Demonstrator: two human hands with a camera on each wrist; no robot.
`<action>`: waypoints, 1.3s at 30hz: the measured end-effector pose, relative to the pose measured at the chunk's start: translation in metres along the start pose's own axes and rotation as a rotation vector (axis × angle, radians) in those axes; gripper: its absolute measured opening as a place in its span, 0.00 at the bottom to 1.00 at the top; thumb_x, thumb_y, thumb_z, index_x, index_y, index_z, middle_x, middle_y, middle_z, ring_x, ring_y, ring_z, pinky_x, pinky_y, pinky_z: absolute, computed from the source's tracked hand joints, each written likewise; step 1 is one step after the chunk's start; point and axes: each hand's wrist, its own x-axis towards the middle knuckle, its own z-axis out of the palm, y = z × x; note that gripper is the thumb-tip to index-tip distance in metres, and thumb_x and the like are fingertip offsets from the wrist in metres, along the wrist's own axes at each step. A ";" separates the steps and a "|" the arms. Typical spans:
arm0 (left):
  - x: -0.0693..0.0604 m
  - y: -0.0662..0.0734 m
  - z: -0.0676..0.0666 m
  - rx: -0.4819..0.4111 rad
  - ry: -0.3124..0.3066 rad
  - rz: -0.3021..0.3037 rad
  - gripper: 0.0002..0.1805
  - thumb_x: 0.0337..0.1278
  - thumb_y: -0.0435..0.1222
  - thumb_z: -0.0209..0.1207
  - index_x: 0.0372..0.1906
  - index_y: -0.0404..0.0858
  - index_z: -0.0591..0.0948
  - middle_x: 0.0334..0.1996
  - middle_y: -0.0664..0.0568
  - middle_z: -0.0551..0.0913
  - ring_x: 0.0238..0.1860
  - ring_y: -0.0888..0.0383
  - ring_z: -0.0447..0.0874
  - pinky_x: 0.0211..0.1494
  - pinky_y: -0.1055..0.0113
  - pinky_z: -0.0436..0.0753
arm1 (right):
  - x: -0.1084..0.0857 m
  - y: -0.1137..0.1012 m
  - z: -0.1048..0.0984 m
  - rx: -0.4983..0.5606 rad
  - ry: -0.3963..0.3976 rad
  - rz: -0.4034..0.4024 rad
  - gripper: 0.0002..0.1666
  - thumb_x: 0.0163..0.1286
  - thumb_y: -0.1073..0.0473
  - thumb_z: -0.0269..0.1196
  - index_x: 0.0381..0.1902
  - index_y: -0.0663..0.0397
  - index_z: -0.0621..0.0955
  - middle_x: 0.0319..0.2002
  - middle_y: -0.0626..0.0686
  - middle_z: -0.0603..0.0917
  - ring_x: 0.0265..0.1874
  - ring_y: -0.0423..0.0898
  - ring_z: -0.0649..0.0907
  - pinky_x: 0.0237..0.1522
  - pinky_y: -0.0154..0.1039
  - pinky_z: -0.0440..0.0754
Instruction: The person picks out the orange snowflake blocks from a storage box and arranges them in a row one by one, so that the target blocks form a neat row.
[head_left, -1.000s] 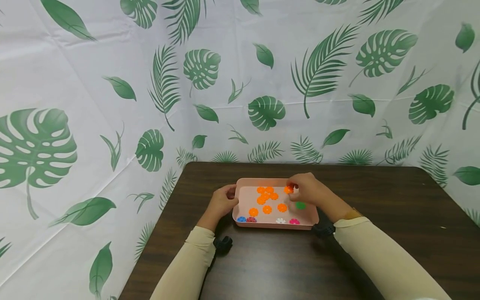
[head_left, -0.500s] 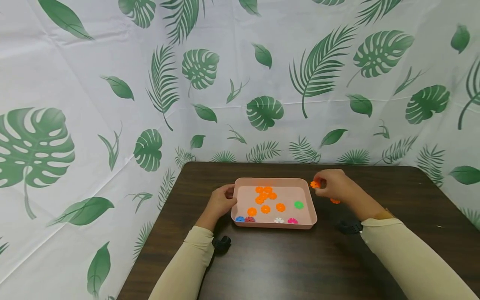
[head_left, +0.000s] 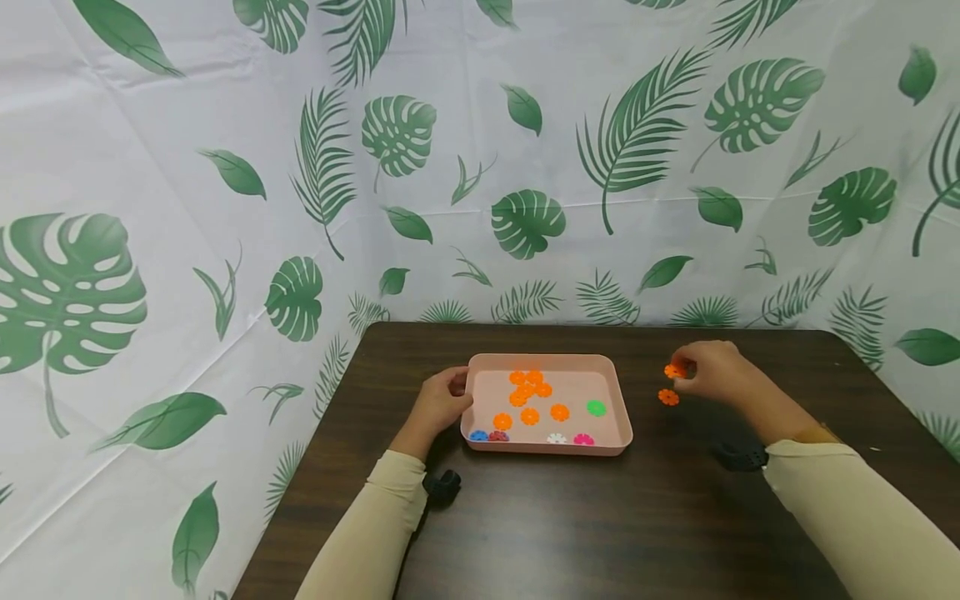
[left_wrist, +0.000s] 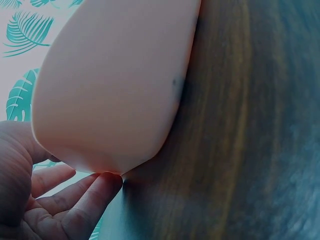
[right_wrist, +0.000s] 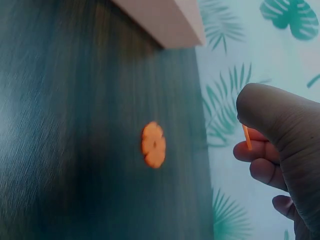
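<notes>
The right hand pinches an orange flower disc between thumb and fingers, near a second disc flat on the bench, right of the pink tray. The left hand seems to grip the tray's left end, though its thumb tip is partly hidden.
</notes>
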 end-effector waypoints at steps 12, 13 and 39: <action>-0.001 0.000 0.000 -0.004 -0.002 0.000 0.31 0.56 0.33 0.66 0.68 0.38 0.79 0.54 0.45 0.86 0.50 0.47 0.85 0.56 0.51 0.86 | -0.017 0.022 0.012 0.008 -0.036 0.053 0.16 0.58 0.54 0.74 0.39 0.61 0.86 0.32 0.48 0.86 0.31 0.48 0.82 0.44 0.62 0.78; -0.001 0.000 0.000 -0.002 -0.002 0.002 0.31 0.56 0.33 0.66 0.68 0.38 0.79 0.54 0.45 0.86 0.50 0.47 0.85 0.56 0.51 0.86 | -0.018 0.023 0.013 0.007 -0.037 0.060 0.16 0.58 0.54 0.74 0.38 0.60 0.86 0.31 0.48 0.86 0.31 0.47 0.82 0.44 0.61 0.78; 0.001 -0.004 0.000 0.016 0.005 0.061 0.31 0.54 0.33 0.64 0.67 0.37 0.80 0.51 0.45 0.87 0.48 0.49 0.86 0.52 0.52 0.87 | -0.027 0.033 0.040 -0.016 -0.088 0.068 0.17 0.58 0.55 0.75 0.40 0.60 0.87 0.34 0.52 0.86 0.31 0.49 0.82 0.35 0.55 0.74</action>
